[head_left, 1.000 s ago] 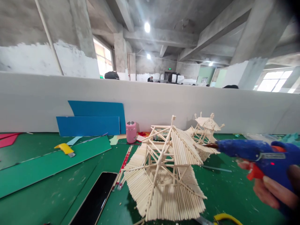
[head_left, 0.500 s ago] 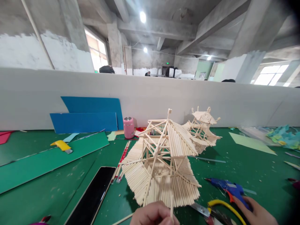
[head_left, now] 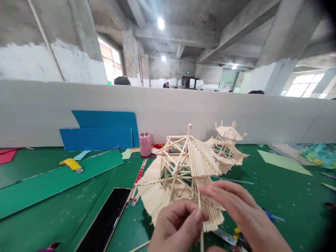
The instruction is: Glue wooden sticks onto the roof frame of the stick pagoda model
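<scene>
A pagoda-like model built of thin wooden sticks (head_left: 181, 175) lies tilted on the green cutting mat (head_left: 65, 217). My left hand (head_left: 177, 227) is closed in a pinch on a single thin wooden stick (head_left: 201, 231), held upright just in front of the model's lower roof. My right hand (head_left: 244, 217) hovers beside it, fingers stretched toward the top of that stick and the roof edge. A blue glue gun (head_left: 269, 214) lies on the mat, mostly hidden behind my right hand.
A second, smaller stick model (head_left: 228, 145) stands behind. A black phone (head_left: 105, 222) lies left, by a red ruler (head_left: 138, 182). Pink cup (head_left: 145, 144), blue boards (head_left: 102, 134), yellow knife (head_left: 71, 165), yellow-handled cutters (head_left: 237, 236). A white partition wall (head_left: 262, 119) closes the back.
My right hand set the glue gun down on the mat and moved up to the stick. My left hand came into view holding the stick and raised it to the model.
</scene>
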A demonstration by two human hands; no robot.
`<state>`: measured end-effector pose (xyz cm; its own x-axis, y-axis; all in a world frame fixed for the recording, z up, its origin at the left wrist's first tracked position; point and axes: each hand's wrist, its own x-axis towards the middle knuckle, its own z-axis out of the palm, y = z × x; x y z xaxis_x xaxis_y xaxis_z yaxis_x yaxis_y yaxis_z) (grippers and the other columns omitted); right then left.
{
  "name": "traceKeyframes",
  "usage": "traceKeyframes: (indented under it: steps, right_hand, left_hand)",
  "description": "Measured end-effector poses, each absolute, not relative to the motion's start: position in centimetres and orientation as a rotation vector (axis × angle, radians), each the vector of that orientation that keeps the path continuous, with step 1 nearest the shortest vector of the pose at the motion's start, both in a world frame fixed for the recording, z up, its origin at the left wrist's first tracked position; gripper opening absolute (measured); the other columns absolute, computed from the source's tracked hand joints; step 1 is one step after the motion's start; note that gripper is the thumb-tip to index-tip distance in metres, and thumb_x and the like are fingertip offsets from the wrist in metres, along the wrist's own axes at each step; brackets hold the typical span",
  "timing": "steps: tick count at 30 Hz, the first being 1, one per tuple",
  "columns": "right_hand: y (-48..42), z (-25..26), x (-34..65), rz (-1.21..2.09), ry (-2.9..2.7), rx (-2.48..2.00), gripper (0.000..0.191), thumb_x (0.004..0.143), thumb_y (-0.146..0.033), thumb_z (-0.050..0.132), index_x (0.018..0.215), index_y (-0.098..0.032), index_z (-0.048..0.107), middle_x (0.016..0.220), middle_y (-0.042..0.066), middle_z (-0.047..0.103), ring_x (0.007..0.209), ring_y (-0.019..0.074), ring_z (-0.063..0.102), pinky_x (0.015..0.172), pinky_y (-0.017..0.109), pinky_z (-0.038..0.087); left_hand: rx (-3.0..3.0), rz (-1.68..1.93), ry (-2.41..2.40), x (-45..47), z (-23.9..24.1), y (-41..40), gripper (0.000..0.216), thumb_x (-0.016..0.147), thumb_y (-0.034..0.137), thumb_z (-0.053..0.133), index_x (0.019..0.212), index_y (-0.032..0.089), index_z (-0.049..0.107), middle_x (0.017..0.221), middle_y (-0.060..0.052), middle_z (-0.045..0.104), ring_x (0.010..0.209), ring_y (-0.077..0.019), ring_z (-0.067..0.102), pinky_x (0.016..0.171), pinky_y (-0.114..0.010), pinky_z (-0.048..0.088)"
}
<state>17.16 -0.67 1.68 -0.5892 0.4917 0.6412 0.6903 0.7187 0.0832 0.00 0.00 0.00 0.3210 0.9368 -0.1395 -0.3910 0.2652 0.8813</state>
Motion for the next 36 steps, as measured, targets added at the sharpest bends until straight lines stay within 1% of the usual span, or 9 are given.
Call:
traceKeyframes:
  steps: [4,8,12,14,16,19,22,29,36]
  right_hand:
    - [0.2,2.3,16.1,-0.346,-2.288,-0.948,0.073,0.072,-0.048,0.063,0.130,-0.019,0.031,0.117,0.001,0.061,0.113,0.0184,0.048,0.092,0.028,0.043]
    - [0.1,2.8,15.6,-0.244,-2.292,-0.968,0.074,0.071,-0.051,0.062,0.131,-0.023,0.028,0.119,0.002,0.060,0.114,0.0215,0.047,0.093,0.032,0.043]
    - [0.0,3.8,15.1,-0.200,-2.217,-0.999,0.064,0.076,-0.043,0.059,0.130,-0.023,0.030,0.118,0.005,0.059,0.115,0.0253,0.047,0.093,0.038,0.043]
    - [0.4,4.1,15.0,-0.166,-2.174,-1.016,0.061,0.076,-0.038,0.059,0.129,-0.023,0.031,0.118,0.006,0.058,0.115,0.0252,0.046,0.093,0.038,0.042]
    - [1.1,4.4,15.2,-0.142,-2.142,-1.019,0.064,0.075,-0.035,0.061,0.129,-0.022,0.030,0.120,0.005,0.055,0.115,0.0234,0.045,0.094,0.036,0.042]
    - [2.6,4.6,15.6,-0.154,-2.122,-1.001,0.071,0.073,-0.033,0.063,0.133,-0.021,0.025,0.124,0.005,0.051,0.116,0.0208,0.042,0.097,0.035,0.038]
    - [3.9,4.9,15.8,-0.195,-2.128,-0.976,0.072,0.074,-0.033,0.063,0.133,-0.019,0.025,0.124,0.006,0.051,0.118,0.0211,0.039,0.100,0.037,0.034]
    - [4.8,5.5,15.4,-0.197,-2.241,-0.973,0.069,0.077,-0.031,0.059,0.134,-0.017,0.024,0.127,0.007,0.050,0.119,0.0211,0.039,0.100,0.038,0.034]
    - [5.1,5.9,15.4,-0.278,-2.292,-0.995,0.071,0.078,-0.031,0.055,0.137,-0.015,0.019,0.127,0.006,0.051,0.118,0.0226,0.038,0.099,0.040,0.033]
  left_hand:
    - [0.871,1.082,0.763,-0.4,0.8,0.4,0.027,0.058,0.044,0.075,0.059,0.018,0.068,0.051,0.004,0.050,0.050,-0.0074,0.038,0.050,-0.020,0.026]
    - [0.860,1.131,0.758,-0.4,1.1,0.7,0.026,0.059,0.042,0.076,0.057,0.017,0.066,0.050,0.004,0.048,0.050,-0.0073,0.037,0.050,-0.019,0.027]
    - [0.869,1.132,0.739,-0.2,1.2,1.1,0.025,0.061,0.041,0.075,0.059,0.017,0.067,0.049,0.005,0.047,0.048,-0.0065,0.037,0.049,-0.018,0.027]
    - [0.850,1.149,0.714,-0.1,1.2,1.3,0.022,0.063,0.041,0.073,0.064,0.019,0.070,0.049,0.005,0.049,0.049,-0.0066,0.039,0.050,-0.018,0.029]
    - [0.797,1.171,0.700,-0.1,1.0,1.4,0.020,0.064,0.040,0.073,0.070,0.021,0.073,0.052,0.004,0.051,0.050,-0.0065,0.041,0.051,-0.018,0.032]
    - [0.720,1.190,0.710,-0.3,0.4,1.6,0.019,0.062,0.036,0.075,0.072,0.021,0.073,0.054,0.003,0.054,0.051,-0.0056,0.043,0.051,-0.016,0.033]
    - [0.695,1.202,0.705,-0.4,-0.3,1.8,0.018,0.062,0.034,0.076,0.072,0.020,0.073,0.053,0.004,0.053,0.050,-0.0047,0.042,0.051,-0.015,0.033]
    - [0.635,1.252,0.704,-0.2,-0.7,2.3,0.018,0.061,0.031,0.077,0.074,0.019,0.073,0.053,0.004,0.052,0.051,-0.0051,0.043,0.051,-0.014,0.034]
    - [0.668,1.331,0.693,0.0,-0.9,2.4,0.020,0.062,0.035,0.076,0.078,0.023,0.073,0.054,0.004,0.053,0.048,-0.0045,0.042,0.047,-0.015,0.034]
